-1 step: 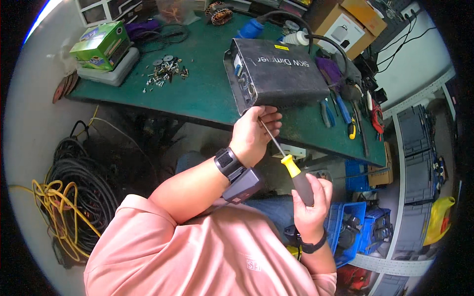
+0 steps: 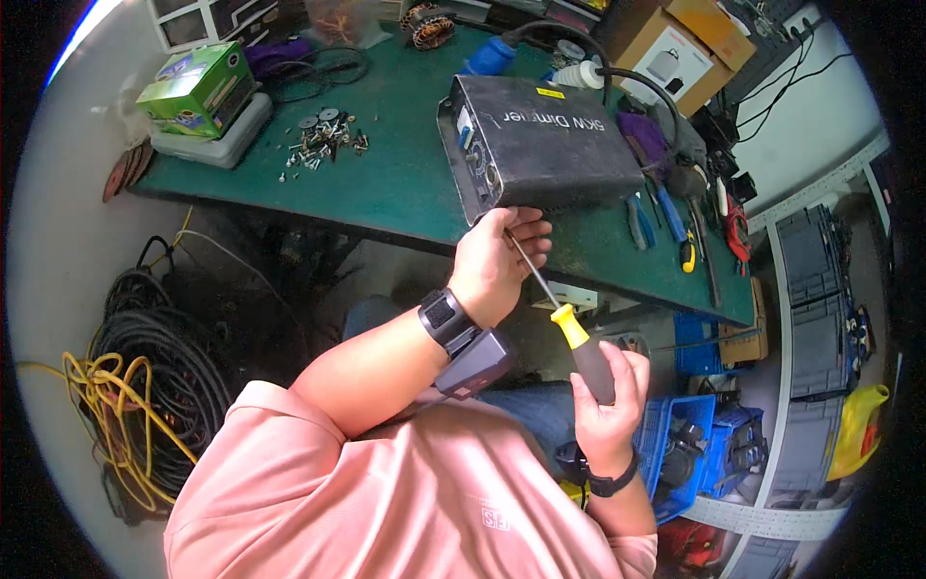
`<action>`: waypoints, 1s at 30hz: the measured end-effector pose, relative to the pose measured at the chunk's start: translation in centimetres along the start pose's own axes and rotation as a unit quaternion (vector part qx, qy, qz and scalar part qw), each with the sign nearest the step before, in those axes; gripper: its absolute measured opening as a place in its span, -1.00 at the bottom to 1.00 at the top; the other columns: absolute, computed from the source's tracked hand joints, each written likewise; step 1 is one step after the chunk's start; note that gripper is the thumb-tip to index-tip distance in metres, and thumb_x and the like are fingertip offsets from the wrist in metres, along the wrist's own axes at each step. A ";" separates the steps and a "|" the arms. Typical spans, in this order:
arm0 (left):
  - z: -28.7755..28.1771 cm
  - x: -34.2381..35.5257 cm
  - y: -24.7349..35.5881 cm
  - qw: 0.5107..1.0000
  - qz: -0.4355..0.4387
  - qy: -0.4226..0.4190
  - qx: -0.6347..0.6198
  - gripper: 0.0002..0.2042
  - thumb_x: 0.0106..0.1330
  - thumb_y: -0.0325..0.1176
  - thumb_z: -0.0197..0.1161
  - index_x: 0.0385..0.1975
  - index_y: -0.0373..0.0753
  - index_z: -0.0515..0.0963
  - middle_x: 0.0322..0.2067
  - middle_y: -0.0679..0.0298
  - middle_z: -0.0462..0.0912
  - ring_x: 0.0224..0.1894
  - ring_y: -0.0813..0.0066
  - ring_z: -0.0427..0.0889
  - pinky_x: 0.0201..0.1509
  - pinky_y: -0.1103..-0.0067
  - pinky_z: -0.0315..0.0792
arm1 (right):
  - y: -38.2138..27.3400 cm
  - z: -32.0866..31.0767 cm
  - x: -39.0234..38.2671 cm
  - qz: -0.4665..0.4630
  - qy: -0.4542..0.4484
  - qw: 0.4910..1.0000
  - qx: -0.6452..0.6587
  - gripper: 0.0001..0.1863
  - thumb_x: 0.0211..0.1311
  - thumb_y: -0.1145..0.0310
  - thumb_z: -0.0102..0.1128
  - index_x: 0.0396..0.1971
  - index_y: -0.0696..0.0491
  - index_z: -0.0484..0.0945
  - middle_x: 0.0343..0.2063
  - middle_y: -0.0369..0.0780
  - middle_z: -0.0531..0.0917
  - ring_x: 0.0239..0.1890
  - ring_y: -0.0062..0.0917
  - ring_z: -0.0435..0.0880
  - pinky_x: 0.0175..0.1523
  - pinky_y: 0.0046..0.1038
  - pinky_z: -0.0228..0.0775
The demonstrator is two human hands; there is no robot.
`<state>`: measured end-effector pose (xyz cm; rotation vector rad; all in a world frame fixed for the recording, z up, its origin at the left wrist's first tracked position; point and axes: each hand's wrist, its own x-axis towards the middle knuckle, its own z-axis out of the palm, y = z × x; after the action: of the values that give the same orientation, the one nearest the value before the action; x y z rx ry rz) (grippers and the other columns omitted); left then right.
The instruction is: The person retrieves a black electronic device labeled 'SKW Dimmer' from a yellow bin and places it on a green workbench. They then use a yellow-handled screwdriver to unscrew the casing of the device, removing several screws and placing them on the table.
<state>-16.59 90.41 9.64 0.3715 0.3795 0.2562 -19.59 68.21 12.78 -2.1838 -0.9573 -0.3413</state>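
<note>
A black metal box (image 2: 569,145) with white lettering and a small yellow label lies on the green workbench, its near end over the front edge. My right hand (image 2: 612,410) is closed round the dark handle of a screwdriver (image 2: 579,343) with a yellow collar. The shaft slants up and left to the box's near lower corner. There my left hand (image 2: 497,259) has its fingers curled round the shaft's far end, close against the box. The left thumb and fingers hide the screwdriver's tip and whatever it meets.
Loose screws and washers (image 2: 326,140) lie left of the box, beyond them a green carton (image 2: 196,89) on a grey case. Pliers (image 2: 640,222) and other hand tools lie on the right. Coiled cables (image 2: 154,347) rest at lower left; blue crates (image 2: 680,449) stand at lower right.
</note>
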 end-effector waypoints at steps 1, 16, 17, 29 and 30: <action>0.1 0.0 0.1 1.000 -0.004 -0.002 -0.001 -0.69 0.29 -0.21 -0.04 -0.18 -0.31 0.50 -0.30 0.19 0.58 -0.27 0.34 0.52 -0.10 0.43 0.40 | 0.1 -0.1 -0.2 0.009 0.002 1.000 0.004 -0.47 -0.15 0.57 0.39 -0.06 0.12 0.49 -0.26 -0.13 0.44 -0.23 -0.31 0.48 -0.11 -0.38 0.36; -0.4 -0.4 0.5 1.000 0.012 0.005 0.016 -0.77 0.33 -0.25 0.08 -0.21 -0.28 0.51 -0.31 0.21 0.61 -0.28 0.39 0.55 -0.17 0.53 0.45 | 0.5 0.5 -0.2 0.166 0.007 0.960 0.226 -0.59 0.08 0.42 0.32 -0.06 0.22 0.46 -0.26 -0.17 0.58 -0.22 -0.51 0.56 -0.08 -0.52 0.40; -0.6 -0.4 0.5 1.000 0.008 0.005 0.016 -0.77 0.34 -0.25 0.07 -0.21 -0.28 0.51 -0.30 0.21 0.61 -0.26 0.38 0.56 -0.16 0.52 0.46 | 0.5 0.5 -0.2 0.168 0.008 0.959 0.229 -0.59 0.09 0.42 0.32 -0.06 0.22 0.46 -0.25 -0.17 0.58 -0.22 -0.52 0.56 -0.08 -0.52 0.40; -1.6 -0.8 0.2 0.997 0.020 -0.066 0.023 -0.77 0.33 -0.35 0.09 -0.09 -0.29 0.46 -0.27 0.25 0.63 -0.34 0.53 0.58 -0.24 0.57 0.50 | 0.2 1.3 0.0 0.203 0.022 0.934 0.292 -0.61 0.09 0.48 0.32 -0.07 0.23 0.46 -0.27 -0.23 0.59 -0.24 -0.61 0.55 -0.10 -0.57 0.40; -1.6 -0.8 0.3 0.997 0.021 -0.068 0.026 -0.77 0.33 -0.37 0.10 -0.08 -0.30 0.46 -0.27 0.25 0.63 -0.34 0.54 0.58 -0.25 0.58 0.50 | 0.2 1.3 0.0 0.209 0.024 0.932 0.296 -0.61 0.09 0.47 0.32 -0.07 0.23 0.46 -0.28 -0.23 0.59 -0.25 -0.61 0.55 -0.10 -0.57 0.40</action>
<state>-18.01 90.90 8.64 0.4458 0.2442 0.2606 -19.49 69.05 11.77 -1.7399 -0.4595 0.0952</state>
